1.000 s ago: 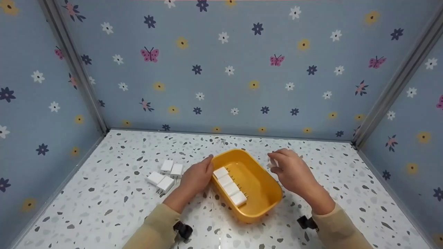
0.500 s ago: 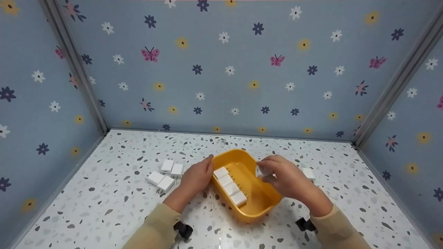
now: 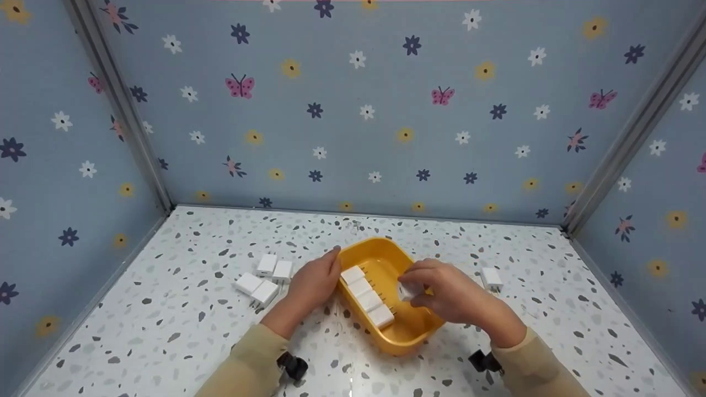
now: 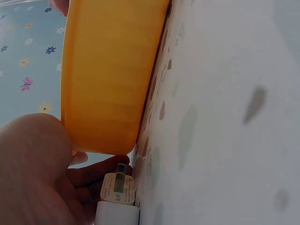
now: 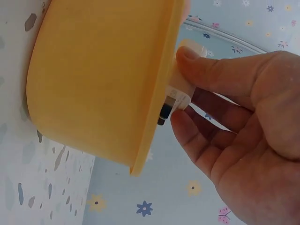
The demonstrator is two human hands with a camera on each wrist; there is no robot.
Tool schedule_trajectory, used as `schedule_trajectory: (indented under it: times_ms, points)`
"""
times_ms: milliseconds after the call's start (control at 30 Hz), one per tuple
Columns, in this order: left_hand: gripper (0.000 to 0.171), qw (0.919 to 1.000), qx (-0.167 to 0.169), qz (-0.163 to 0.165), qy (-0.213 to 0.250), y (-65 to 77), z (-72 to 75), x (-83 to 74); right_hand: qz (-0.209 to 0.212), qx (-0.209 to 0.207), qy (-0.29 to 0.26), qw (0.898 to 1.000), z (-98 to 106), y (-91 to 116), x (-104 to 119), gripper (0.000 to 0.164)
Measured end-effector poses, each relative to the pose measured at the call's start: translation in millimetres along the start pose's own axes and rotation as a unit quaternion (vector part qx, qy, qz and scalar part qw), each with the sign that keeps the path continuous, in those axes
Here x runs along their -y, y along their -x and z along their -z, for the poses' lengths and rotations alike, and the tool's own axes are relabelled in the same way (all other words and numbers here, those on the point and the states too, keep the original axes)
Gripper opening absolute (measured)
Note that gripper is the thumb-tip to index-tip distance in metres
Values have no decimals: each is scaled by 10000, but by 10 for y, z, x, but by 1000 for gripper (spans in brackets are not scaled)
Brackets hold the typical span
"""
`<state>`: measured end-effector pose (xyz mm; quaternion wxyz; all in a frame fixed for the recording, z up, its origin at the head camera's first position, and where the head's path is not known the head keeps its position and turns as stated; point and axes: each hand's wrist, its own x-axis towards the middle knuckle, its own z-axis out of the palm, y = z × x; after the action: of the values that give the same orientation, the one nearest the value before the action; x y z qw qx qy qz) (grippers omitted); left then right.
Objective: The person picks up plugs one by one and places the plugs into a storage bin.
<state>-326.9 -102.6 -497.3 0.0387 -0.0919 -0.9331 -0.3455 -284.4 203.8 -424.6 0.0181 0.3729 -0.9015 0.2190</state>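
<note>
Inside the yellow plastic bin (image 3: 408, 322), several white charger plugs (image 3: 368, 298) stand in a row along the left wall, pins facing right. My left hand (image 3: 314, 284) holds the bin's left side, thumb at the rim; in the left wrist view its fingers (image 4: 89, 180) reach around the end of the bin. Over the bin's right half, my right hand (image 3: 449, 289) pinches a white charger plug (image 3: 408, 291) between thumb and fingers. The right wrist view shows this plug (image 5: 180, 79) above the rim, dark-tipped pins pointing toward the bin.
Several white charger plugs (image 3: 265, 278) lie on the speckled table left of my left hand, close beside its fingers. One more charger plug (image 3: 491, 279) lies right of the bin. Flower-patterned panels (image 3: 364, 143) enclose the table at the back and sides.
My right hand has moved left from beside the bin to over its interior, carrying the plug. The plug on the right has come into sight. My left hand and the bin have stayed put.
</note>
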Motion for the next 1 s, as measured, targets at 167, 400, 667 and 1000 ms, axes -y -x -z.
schedule_trajectory:
  times_ms: [167, 400, 667, 1000]
  points:
    - [55, 10000, 12, 11, -1, -4, -2, 5, 200, 191, 6, 9996, -22, 3, 13, 40]
    - [55, 10000, 15, 51, 20, 6, 12, -2, 370, 535, -105, 9978, -82, -10, 43, 40]
    - [55, 10000, -13, -58, 36, 6, 5, -2, 347, 929, -470, 9940, -164, -36, 55, 39]
    - [55, 10000, 22, -10, 86, 2, 6, 3, 319, 1245, -475, 9906, -214, -66, 81, 35]
